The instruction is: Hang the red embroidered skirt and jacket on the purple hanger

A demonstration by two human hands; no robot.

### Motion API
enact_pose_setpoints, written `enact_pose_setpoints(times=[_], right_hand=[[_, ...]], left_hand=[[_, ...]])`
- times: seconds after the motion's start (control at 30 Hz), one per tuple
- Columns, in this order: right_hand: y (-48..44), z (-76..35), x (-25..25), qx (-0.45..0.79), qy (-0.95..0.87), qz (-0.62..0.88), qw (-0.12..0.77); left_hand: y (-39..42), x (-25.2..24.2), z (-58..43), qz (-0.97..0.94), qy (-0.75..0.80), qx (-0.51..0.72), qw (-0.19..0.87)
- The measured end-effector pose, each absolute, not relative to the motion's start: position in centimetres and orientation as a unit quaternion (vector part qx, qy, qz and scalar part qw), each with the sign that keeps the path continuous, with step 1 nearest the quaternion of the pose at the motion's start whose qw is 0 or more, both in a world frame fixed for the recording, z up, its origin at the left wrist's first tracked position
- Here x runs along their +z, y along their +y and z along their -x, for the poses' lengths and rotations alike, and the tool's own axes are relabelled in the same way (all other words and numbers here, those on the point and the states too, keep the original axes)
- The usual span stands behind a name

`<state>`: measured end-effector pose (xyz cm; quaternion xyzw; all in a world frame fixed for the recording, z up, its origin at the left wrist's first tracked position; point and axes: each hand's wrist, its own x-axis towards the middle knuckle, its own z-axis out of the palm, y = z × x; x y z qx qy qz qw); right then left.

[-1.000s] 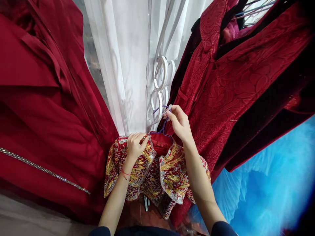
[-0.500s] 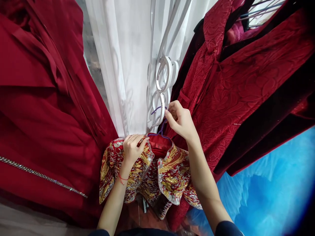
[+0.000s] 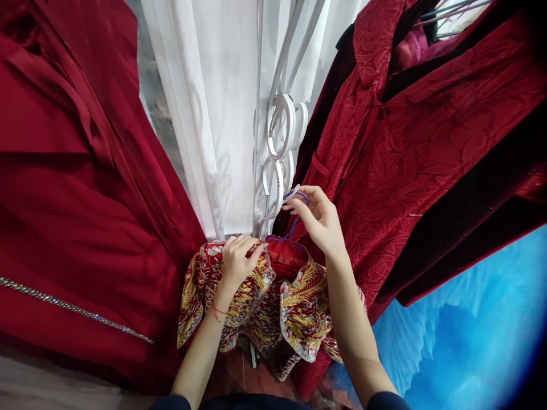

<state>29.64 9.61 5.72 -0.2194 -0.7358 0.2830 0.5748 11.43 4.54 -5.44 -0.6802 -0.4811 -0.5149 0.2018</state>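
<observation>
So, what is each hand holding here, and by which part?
The right hand pinches the purple hanger by its hook. The left hand grips the embroidered jacket at its shoulder, beside the collar.

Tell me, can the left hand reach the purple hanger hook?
Probably yes: the left hand grips the embroidered jacket close below the purple hanger hook, nothing lies between, though the right hand holds it.

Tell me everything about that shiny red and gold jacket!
The jacket is small: red cloth thick with gold embroidery, silvery edging, plain red lining with a small tag at the neck. It hangs open-fronted on a purple hanger, sleeves drooping. The left hand grips its shoulder by the collar; the right hand pinches the hanger's hook beside a white rack.
</observation>
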Motion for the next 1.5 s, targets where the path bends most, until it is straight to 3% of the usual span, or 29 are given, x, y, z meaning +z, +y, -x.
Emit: enact_pose_setpoints(times=[0.13, 0.53, 0.63, 0.87, 1.07, 1.3, 1.5], right_hand=[[9.0, -29.3, 5.0, 0.218, -0.728, 0.261, 0.596], [9.9, -28.8, 3.9, 0.283, -0.721, 0.256, 0.579], [8.3, -29.8, 2.6, 0.219, -0.746, 0.287, 0.560], [5.7, -33.9, -4.6, 0.021, -0.825, 0.381, 0.417], [7.6, -33.1, -7.4, -0.067, -0.806, 0.397, 0.433], [8.2, -33.3, -7.5, -0.080, -0.800, 0.403, 0.437], [7.6, -33.0, -7.9, -0.119, -0.779, 0.422, 0.447]], left_hand=[[4.8, -5.2, -11.6, 0.677, -0.475, -0.525, 0.202], [4.4, -5.3, -11.7, 0.674, -0.483, -0.525, 0.194], [4.1, -5.6, -11.0, 0.655, -0.504, -0.530, 0.190], [3.3, -7.5, -10.4, 0.625, -0.539, -0.528, 0.201], [3.4, -7.8, -11.5, 0.635, -0.543, -0.512, 0.200], [2.4, -7.5, -11.3, 0.658, -0.566, -0.475, 0.145], [1.5, -9.0, -11.3, 0.604, -0.571, -0.526, 0.181]])
